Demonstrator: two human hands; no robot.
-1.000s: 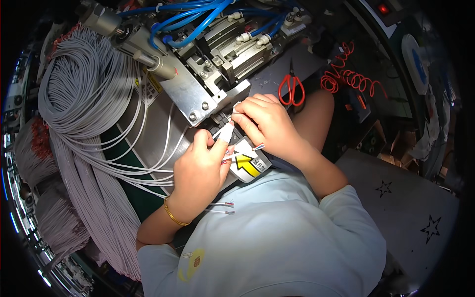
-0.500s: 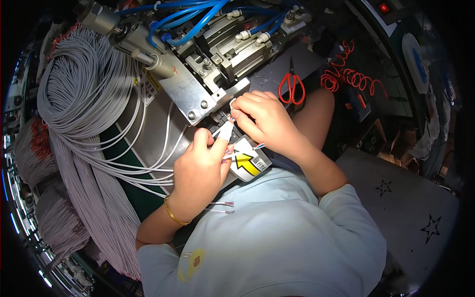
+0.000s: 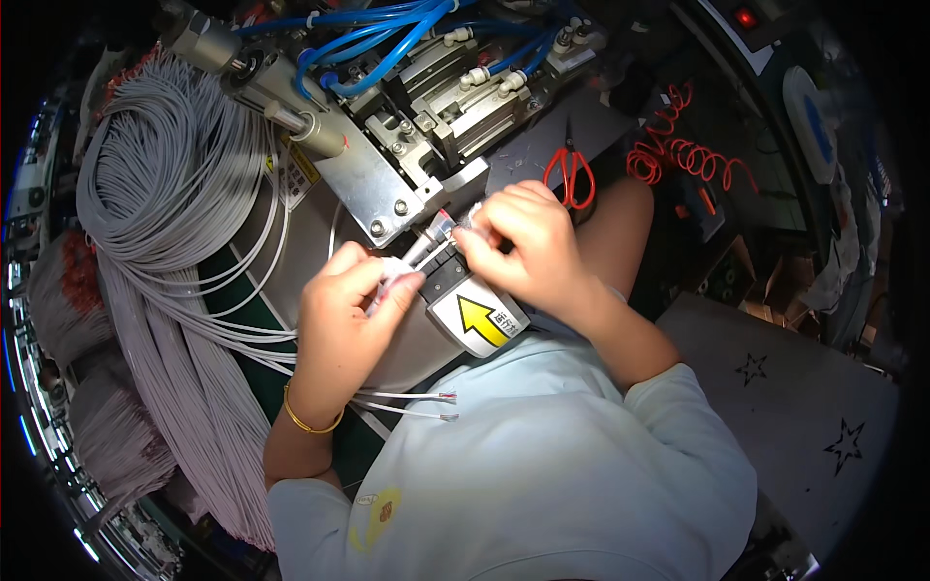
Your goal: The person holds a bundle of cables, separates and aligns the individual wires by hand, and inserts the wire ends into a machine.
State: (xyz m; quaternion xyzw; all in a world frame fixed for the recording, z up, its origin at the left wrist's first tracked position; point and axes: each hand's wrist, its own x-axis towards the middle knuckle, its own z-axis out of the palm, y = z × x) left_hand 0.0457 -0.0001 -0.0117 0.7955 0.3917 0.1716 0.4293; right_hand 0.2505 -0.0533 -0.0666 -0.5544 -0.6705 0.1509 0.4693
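Observation:
My left hand (image 3: 351,305) is closed around light grey cables that run in from the left, below the front plate of a metal machine (image 3: 373,184). A whitish, crumpled-looking bit shows at its fingertips. My right hand (image 3: 528,247) has its fingers curled together just right of the machine's front block, with a silvery, fuzzy scrap at the fingertips; what exactly it pinches is hidden. Between the hands, a grey piece with a reddish tip (image 3: 441,225) lies over a dark fixture (image 3: 448,271). A white cover with a yellow arrow (image 3: 481,324) stands below the fixture.
A large coil of grey cables (image 3: 160,165) hangs at the left. Red-handled scissors (image 3: 572,179) lie beyond my right hand, near a coiled red hose (image 3: 693,155). Blue air tubes (image 3: 387,48) cross the machine's top. Two stripped cable ends (image 3: 441,407) lie by my shirt.
My left hand has moved left and down, away from my right hand, uncovering the dark fixture and the arrow cover. The right hand has shifted slightly, its fingers still curled.

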